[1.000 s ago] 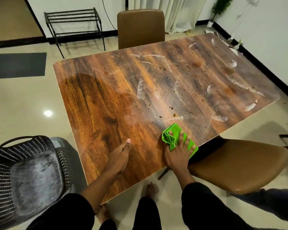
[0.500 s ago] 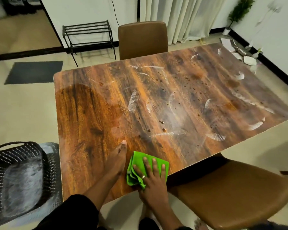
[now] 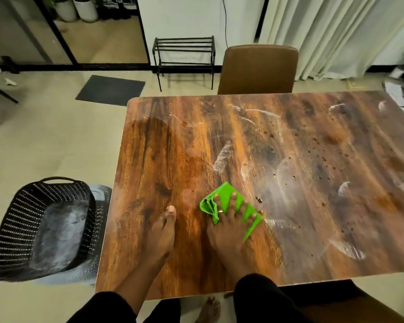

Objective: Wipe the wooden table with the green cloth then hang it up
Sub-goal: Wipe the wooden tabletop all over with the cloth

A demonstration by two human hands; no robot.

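I had my right hand pressed flat on the green cloth, fingers spread over it, near the table edge closest to me. My left hand lay flat on bare wood, grasping nothing. White smears and dark spots covered the right and far parts, so I judged most wiping remained, and hanging hadn't begun.

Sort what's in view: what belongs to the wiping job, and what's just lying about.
Job: green cloth under the right hand; wooden table, smeared and spotted; left hand flat on it.

Lying about: black basket, brown chair, metal rack, dark mat.
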